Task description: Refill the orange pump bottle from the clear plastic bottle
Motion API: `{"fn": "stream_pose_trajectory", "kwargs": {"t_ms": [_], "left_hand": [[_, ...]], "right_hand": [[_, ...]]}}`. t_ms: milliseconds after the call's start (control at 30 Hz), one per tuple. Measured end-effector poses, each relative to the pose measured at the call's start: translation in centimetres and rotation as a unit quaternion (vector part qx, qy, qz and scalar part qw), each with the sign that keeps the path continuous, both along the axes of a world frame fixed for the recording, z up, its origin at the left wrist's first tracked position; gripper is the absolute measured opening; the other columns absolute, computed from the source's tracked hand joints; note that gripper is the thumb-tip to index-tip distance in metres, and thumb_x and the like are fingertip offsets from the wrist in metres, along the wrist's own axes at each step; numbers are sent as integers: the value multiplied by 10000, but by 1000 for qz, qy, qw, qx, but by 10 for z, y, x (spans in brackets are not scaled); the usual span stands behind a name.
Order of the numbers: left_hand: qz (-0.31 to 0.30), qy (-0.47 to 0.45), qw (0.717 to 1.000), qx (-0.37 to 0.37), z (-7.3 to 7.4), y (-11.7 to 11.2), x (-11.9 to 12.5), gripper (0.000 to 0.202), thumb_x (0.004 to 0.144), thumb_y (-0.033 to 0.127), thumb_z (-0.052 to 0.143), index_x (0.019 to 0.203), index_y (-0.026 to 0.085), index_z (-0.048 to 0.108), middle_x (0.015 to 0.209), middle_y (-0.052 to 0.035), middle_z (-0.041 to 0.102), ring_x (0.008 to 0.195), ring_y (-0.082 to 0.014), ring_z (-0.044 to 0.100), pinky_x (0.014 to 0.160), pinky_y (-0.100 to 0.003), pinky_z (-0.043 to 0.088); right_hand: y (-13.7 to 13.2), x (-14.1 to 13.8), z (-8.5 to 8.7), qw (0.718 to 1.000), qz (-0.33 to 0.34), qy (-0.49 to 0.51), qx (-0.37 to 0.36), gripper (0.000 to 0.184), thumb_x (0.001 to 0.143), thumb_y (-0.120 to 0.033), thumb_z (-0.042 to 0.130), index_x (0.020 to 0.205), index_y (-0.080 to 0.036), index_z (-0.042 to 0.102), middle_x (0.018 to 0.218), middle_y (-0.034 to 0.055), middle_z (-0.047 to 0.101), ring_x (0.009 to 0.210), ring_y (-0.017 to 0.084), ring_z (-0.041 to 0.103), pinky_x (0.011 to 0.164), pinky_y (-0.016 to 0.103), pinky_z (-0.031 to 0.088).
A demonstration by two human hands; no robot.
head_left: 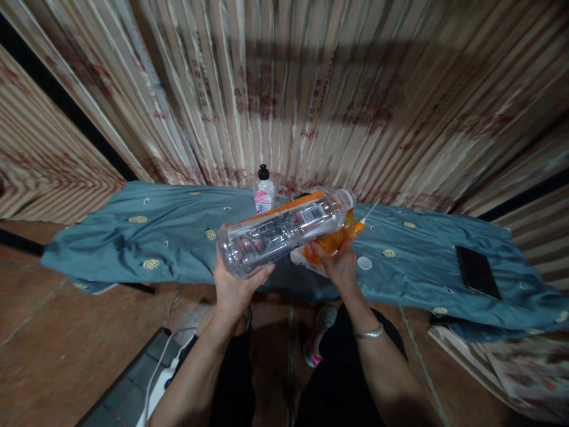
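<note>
My left hand (235, 284) grips the base of a large clear plastic bottle (284, 231) with an orange label, tipped on its side with its mouth to the right. My right hand (340, 264) is closed around a small orange container (331, 240) held right under the bottle's mouth. A white cap (364, 263) lies on the blue cloth (169, 231) just right of my right hand. A thin white stick with an orange tip (367, 214) shows behind the orange container.
A small bottle with a black cap and pink label (264, 191) stands at the back on the cloth. A dark phone (478, 271) lies at the right. Striped curtains hang behind. A cable and power strip (164, 373) lie on the tiled floor by my legs.
</note>
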State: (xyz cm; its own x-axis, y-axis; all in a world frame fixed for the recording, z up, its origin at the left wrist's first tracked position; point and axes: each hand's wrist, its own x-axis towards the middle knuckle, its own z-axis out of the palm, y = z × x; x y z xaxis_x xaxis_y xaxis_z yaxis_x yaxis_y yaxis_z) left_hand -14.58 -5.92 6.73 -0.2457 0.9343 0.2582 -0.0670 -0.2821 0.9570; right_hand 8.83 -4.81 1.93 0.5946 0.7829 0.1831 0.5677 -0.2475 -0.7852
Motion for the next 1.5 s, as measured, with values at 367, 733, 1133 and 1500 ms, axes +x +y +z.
{"fn": "stream_pose_trajectory", "kwargs": {"t_ms": [367, 733, 1133, 1500], "left_hand": [[0, -21, 1000, -16, 3, -1, 1, 1213, 444, 451, 1041, 1504, 166, 525, 1180, -164, 792, 1035, -340, 796, 938, -494, 662], [3, 0, 1000, -13, 4, -1, -1, 1219, 445, 440, 1034, 1506, 140, 515, 1157, -166, 791, 1024, -345, 795, 971, -507, 644], [3, -7, 1000, 6, 3, 0, 2, 1171, 468, 478, 1029, 1489, 173, 543, 1105, -144, 799, 937, -315, 801, 865, -457, 674], [0, -2, 1000, -2, 2, 0, 1, 1194, 469, 494, 1027, 1498, 148, 530, 1135, -165, 795, 1000, -344, 799, 926, -488, 664]], "right_hand": [[-1, 0, 0, 1000, 10, -2, 9, 931, 716, -637, 771, 1433, -116, 483, 1214, 229, 764, 1108, 402, 751, 928, 548, 608], [0, 1, -1, 1000, 12, 9, 13, 955, 695, -659, 753, 1429, -113, 482, 1205, 207, 757, 1109, 405, 745, 951, 566, 592], [0, 2, -2, 1000, 6, 9, 12, 938, 674, -657, 787, 1386, -107, 521, 1132, 204, 766, 1065, 404, 755, 923, 525, 598], [-1, 3, -6, 999, 17, 9, 26, 924, 716, -760, 738, 1380, -160, 507, 1139, 185, 764, 1043, 397, 756, 889, 507, 607]]}}
